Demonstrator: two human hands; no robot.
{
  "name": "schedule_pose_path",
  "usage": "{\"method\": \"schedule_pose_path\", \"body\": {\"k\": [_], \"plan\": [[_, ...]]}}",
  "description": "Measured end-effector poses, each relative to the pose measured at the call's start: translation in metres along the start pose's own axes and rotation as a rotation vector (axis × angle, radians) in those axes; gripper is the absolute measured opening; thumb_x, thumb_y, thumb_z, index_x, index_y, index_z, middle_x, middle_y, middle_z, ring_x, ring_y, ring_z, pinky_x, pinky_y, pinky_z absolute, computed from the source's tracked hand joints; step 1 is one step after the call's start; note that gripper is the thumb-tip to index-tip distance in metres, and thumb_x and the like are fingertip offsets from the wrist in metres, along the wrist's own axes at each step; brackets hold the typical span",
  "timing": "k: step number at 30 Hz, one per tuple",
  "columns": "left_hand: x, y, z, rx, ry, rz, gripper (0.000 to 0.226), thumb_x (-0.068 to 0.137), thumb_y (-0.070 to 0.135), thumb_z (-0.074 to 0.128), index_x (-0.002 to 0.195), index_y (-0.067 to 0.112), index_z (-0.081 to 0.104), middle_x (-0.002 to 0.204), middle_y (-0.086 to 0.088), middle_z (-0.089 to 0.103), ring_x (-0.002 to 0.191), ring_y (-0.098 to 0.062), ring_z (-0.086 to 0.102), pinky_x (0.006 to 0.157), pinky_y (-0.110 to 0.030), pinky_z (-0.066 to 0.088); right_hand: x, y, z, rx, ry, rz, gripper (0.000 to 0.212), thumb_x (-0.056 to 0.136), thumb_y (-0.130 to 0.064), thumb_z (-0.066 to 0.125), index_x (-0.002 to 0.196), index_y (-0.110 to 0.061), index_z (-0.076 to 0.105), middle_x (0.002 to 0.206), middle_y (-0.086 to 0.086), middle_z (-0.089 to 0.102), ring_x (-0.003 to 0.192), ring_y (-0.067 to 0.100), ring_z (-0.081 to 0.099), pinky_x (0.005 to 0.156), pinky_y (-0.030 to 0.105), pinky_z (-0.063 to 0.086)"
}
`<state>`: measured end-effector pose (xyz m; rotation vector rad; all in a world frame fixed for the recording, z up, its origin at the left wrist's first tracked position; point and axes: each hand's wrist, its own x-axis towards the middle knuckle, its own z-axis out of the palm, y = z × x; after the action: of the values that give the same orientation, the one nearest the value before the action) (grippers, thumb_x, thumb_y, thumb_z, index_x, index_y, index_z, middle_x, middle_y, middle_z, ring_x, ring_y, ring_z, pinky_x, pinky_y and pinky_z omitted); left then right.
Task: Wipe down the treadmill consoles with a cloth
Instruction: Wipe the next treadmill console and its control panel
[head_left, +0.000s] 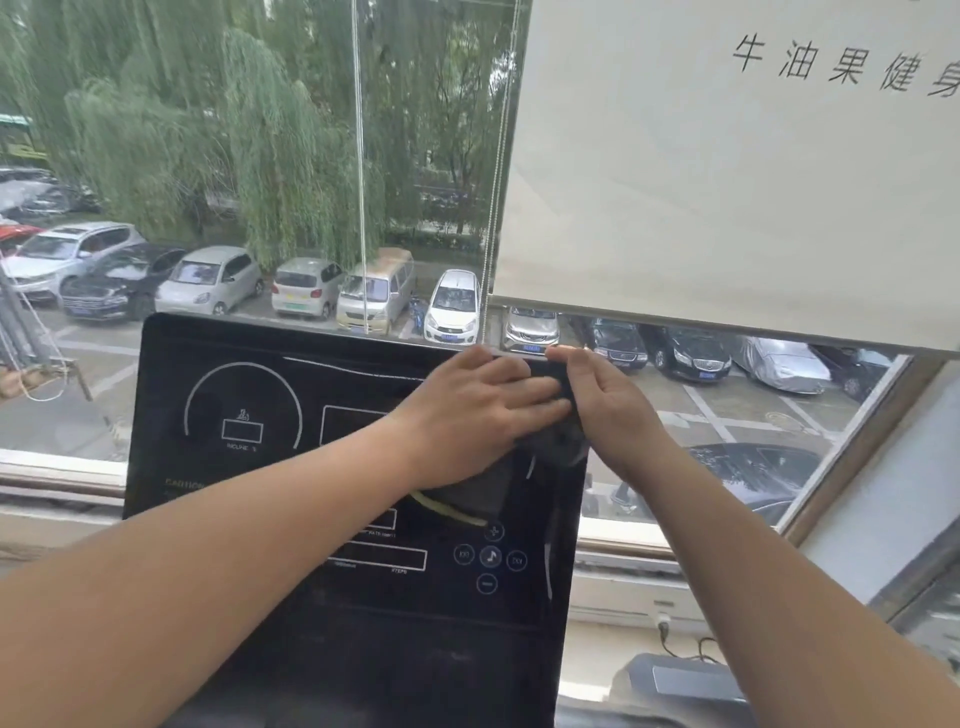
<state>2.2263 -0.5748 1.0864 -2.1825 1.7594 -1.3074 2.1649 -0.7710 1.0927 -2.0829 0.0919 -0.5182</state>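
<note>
Your left hand (475, 413) lies flat on the dark grey cloth (496, 486), right of the frame's centre. Its fingers (537, 391) are straight and close together, pressing the fabric against the upper right part of the black glossy treadmill console (415, 649). Just beside it, your right hand (610, 408) is curled round the console's right edge near the top corner. Its thumb (565, 356) lies on top and pinches a fold of the same cloth; the other fingertips are hidden behind the edge. The two hands touch over the cloth. The cloth's lower part hangs below your left palm, showing a thin yellow hem (452, 512), and it ends just above the cluster of round white-outlined buttons (491, 557). A white arc dial (243, 405) sits uncovered on the console's left side. Behind the console is a window. A cream roller blind with black characters (727, 182) fills the upper right of the frame, green willow trees (260, 130) the upper left, and a row of parked cars (452, 306) runs across the middle.
</note>
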Motion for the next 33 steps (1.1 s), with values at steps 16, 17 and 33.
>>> {"method": "schedule_pose_path", "body": {"k": [16, 17, 33], "plan": [[-0.038, -0.003, -0.002, 0.005, -0.048, 0.079, 0.046, 0.087, 0.027, 0.060, 0.132, 0.024, 0.066, 0.128, 0.002, 0.067, 0.106, -0.027, 0.064, 0.099, -0.046, 0.041, -0.002, 0.000, 0.002, 0.167, 0.053, 0.061, 0.040, 0.104, -0.042, 0.034, 0.115, -0.036, 0.072, 0.121, -0.016, 0.069, 0.120, 0.009, 0.060, 0.113, 0.045, 0.044], [-0.033, -0.017, -0.006, 0.031, -0.029, 0.031, 0.046, 0.088, 0.029, 0.057, 0.133, 0.024, 0.066, 0.129, 0.002, 0.067, 0.108, -0.028, 0.063, 0.099, -0.047, 0.039, 0.000, -0.001, 0.002, 0.137, 0.056, 0.059, 0.042, 0.103, -0.045, 0.032, 0.112, -0.038, 0.073, 0.120, -0.017, 0.069, 0.119, 0.009, 0.060, 0.112, 0.045, 0.044], [0.002, 0.023, 0.020, 0.012, 0.186, -0.109, 0.035, 0.094, 0.023, 0.061, 0.128, 0.018, 0.072, 0.123, -0.002, 0.071, 0.100, -0.031, 0.067, 0.084, -0.045, 0.048, -0.001, 0.009, 0.004, 0.248, 0.061, 0.061, 0.058, 0.100, -0.067, 0.025, 0.114, -0.041, 0.075, 0.122, -0.012, 0.073, 0.120, 0.010, 0.064, 0.112, 0.046, 0.046]]}}
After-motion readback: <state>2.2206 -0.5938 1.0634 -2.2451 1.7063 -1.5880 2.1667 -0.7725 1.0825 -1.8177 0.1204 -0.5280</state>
